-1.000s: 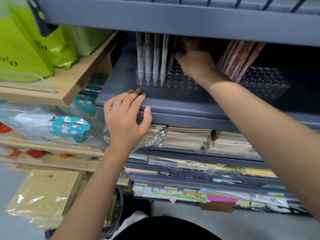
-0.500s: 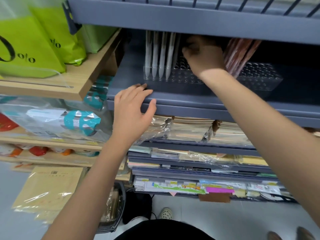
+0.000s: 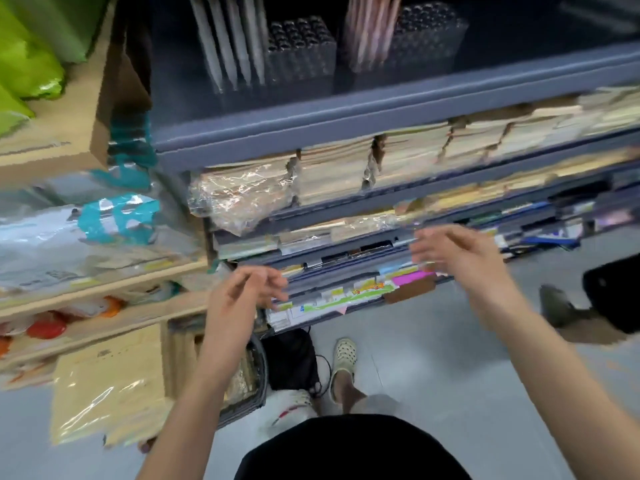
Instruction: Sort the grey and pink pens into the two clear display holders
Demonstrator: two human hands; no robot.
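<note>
Grey pens (image 3: 232,46), a few in a row, stand tips down in the left end of the left clear holder (image 3: 301,53); the rest of its holes are bare. Just beside it, w/ a narrow gap between, is the right clear holder (image 3: 429,39), w/ a bunch of pink pens (image 3: 372,32) packed at its left end. Both holders sit on the blue-grey shelf (image 3: 346,109) at the top of my view.

From my feed both grips are well below that shelf, apart from the pens & from each other. The left grip (image 3: 242,292) hangs in front of the lowest trays, fingers loosely curled, nothing in it. The right grip (image 3: 460,251) is a bit higher, smeared by blur, fingers relaxed & spread, also holding nothing as far as I can make out.

Under the pen shelf are stacks of wrapped paper (image 3: 249,192), then thin trays w/ sticker sheets (image 3: 346,296). On the left, green bags (image 3: 31,64) sit on a wooden shelf (image 3: 62,133), w/ teal-capped items in clear plastic (image 3: 117,216) below & tan packets (image 3: 107,379) lower down. On the floor (image 3: 433,358) I see a cream clog (image 3: 344,355) & a black bag (image 3: 291,358).
</note>
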